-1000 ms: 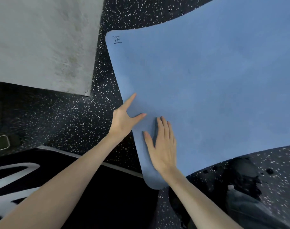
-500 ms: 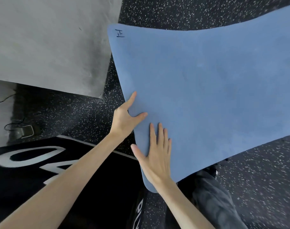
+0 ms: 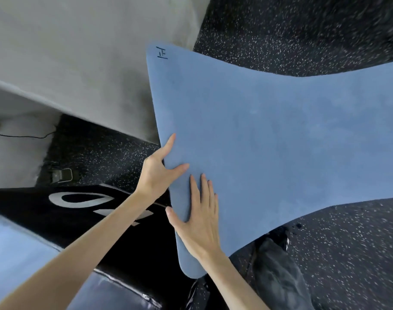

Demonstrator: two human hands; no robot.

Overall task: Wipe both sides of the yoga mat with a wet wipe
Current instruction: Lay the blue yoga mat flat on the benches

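The blue yoga mat (image 3: 269, 142) fills the middle and right of the head view, with a small black mark near its far left corner. Its near short edge is raised off the floor and bends. My left hand (image 3: 156, 173) grips that edge, thumb on top and index finger along the rim, the other fingers hidden under the mat. My right hand (image 3: 200, 218) lies flat on the mat's top just beside it, fingers straight and thumb at the rim. No wet wipe shows in either hand.
A grey wall block (image 3: 79, 59) stands left of the mat. Black speckled rubber floor (image 3: 303, 36) lies all around. A black pad with white lettering (image 3: 79, 204) sits at lower left. A cable and plug (image 3: 59, 175) lie by the wall. My dark trouser leg (image 3: 278, 271) is under the mat's near corner.
The mat's short edge has come up and swung left toward the grey wall. Both hands stayed on that edge, and my right hand slid closer to the rim.
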